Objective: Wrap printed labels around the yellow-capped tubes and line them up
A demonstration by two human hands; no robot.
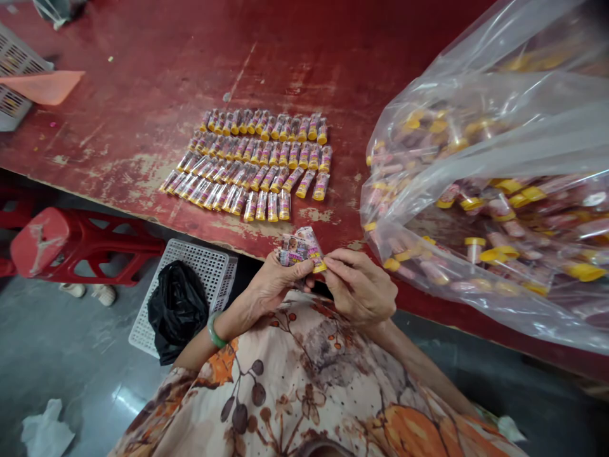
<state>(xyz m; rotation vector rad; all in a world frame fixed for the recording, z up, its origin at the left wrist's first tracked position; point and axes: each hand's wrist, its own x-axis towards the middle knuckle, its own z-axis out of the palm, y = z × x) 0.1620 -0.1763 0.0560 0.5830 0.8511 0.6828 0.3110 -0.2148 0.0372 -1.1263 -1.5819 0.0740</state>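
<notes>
Close in front of my body, at the table edge, both hands meet. My left hand [280, 276] is closed around small printed labels [291, 249], its thumb lying across them. Against these labels leans a small printed tube [311, 244] with a yellow end. My right hand [364, 289] pinches at that yellow end with thumb and forefinger; its other fingers are curled. Just beyond the hands, clear tubes [266, 178] with yellow caps and pink-purple labels lie in several neat rows on the red table [295, 57].
A large clear plastic bag [423, 190] full of yellow-capped tubes spreads over the table's right side. At left are a red stool [71, 241], a white crate [214, 263] with a black bag [178, 311], and a grey basket [19, 60] beside an orange sheet [52, 86].
</notes>
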